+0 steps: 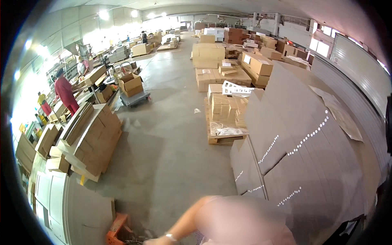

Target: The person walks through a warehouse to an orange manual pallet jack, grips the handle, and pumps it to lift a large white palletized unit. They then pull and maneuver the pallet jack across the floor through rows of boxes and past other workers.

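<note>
A bent bare arm, which looks like my right one, crosses the lower edge with a pale band on its wrist. Part of it lies under a blurred patch. My right hand (157, 241) is cut off by the picture's edge, and its fingers do not show. Just left of it are the orange metal frame (118, 228) of what looks like a pallet jack and some dark parts; contact cannot be made out. My left hand is out of view. Beside the arm, on the right, rise tall grey-brown cardboard stacks (302, 171) with rows of white dots.
A grey concrete floor (163, 122) forms an aisle. Left of it stand white panels (73, 208), stacked boards (94, 139) and an open carton (131, 83) on a grey cart (134, 99). A loaded wooden pallet (224, 139) stands right. A person in red (65, 92) works farther off.
</note>
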Motion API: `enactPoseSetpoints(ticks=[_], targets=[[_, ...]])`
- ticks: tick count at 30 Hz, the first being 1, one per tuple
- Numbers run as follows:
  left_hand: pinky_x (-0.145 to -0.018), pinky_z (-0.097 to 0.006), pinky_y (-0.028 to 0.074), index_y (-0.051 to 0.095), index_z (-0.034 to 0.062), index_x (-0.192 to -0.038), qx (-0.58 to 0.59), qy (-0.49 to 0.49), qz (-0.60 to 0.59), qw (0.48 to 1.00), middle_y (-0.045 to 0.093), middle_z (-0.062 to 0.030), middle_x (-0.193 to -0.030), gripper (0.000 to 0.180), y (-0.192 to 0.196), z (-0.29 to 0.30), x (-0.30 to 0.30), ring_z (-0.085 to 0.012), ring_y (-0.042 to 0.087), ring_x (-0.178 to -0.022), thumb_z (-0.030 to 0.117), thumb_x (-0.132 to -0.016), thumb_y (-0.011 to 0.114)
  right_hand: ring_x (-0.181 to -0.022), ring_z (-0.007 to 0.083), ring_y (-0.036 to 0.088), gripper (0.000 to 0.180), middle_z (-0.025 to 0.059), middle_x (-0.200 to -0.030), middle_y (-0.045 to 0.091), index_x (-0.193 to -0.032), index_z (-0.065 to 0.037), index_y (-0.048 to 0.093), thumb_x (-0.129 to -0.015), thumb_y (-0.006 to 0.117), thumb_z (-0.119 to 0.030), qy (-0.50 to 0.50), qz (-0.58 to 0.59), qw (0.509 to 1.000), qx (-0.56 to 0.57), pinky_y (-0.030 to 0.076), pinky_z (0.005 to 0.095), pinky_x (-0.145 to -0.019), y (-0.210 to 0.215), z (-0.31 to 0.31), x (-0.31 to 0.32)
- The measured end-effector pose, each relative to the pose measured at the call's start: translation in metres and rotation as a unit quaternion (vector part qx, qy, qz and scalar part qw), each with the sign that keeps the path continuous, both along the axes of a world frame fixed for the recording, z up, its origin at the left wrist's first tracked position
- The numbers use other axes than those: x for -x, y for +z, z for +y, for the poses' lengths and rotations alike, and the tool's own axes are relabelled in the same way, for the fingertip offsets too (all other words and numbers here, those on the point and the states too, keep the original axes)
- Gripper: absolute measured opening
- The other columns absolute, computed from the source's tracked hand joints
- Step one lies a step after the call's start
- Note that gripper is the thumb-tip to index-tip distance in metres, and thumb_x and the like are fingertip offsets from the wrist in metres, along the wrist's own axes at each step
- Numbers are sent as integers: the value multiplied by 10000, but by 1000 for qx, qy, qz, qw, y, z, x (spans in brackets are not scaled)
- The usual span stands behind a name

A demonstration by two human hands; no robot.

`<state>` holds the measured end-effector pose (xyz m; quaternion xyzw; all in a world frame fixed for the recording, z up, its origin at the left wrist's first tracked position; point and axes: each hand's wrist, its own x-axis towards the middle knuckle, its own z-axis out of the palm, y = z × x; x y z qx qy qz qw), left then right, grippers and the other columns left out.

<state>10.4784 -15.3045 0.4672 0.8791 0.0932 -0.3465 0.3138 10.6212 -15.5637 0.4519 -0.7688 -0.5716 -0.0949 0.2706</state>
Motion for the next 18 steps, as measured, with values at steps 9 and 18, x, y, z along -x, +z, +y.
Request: enactPoseSetpoints(ticks=[9,18], targets=[[-369,-265,301,618,75,-750,-8,166,23,986,529,4,-558,265,59,70,-59,-83,419,-397,292,-874,707,-591,227,635,219,115,-745,712,-676,-64,723,-673,785,-274,83,161,967,180,494,395,-551,17,117,-100],[-397,-255,338,699,43,-864,141,124,-123,974,591,-7,-602,230,-16,23,12,-79,465,-446,242,-808,801,-613,333,651,247,127,-648,654,-614,-104,661,-690,698,-336,6,7,996,93,500,465,-533,-47,3,33]])
